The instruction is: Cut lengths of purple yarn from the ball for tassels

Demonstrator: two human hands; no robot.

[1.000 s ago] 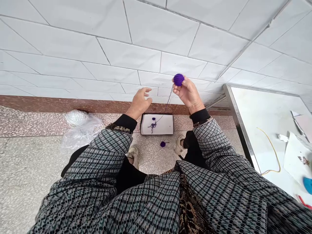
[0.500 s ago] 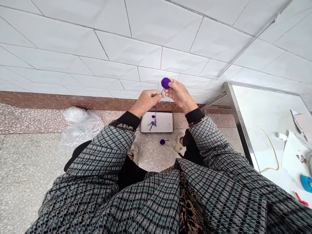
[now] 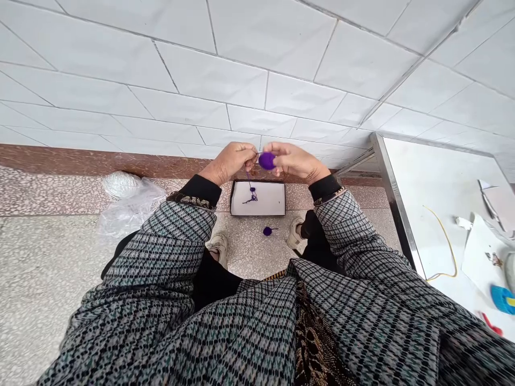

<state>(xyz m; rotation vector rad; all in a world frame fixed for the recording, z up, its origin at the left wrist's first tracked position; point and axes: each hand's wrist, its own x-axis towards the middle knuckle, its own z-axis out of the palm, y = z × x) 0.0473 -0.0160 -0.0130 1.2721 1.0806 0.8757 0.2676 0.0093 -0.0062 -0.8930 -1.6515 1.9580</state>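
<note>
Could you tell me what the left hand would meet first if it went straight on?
Probably the purple yarn ball in the right hand, directly ahead of the left hand, though depth is unclear.

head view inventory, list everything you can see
yarn ball: 1, purple, between the hands
box: 1, white, on floor ahead
yarn tangle: 1, purple, in box
small yarn ball: 1, purple, on floor below box
plastic bag: 1, clear, on floor left of box
table: 1, steel and white, at right
wire: 1, yellow, on table
paper: 1, white, on table
wall tiles: many, white, ahead
shoes: 2, beige, on feet
sleeves: 2, grey check, on arms
left hand: 1, bare, beside yarn ball
right hand: 1, bare, holding yarn ball
</note>
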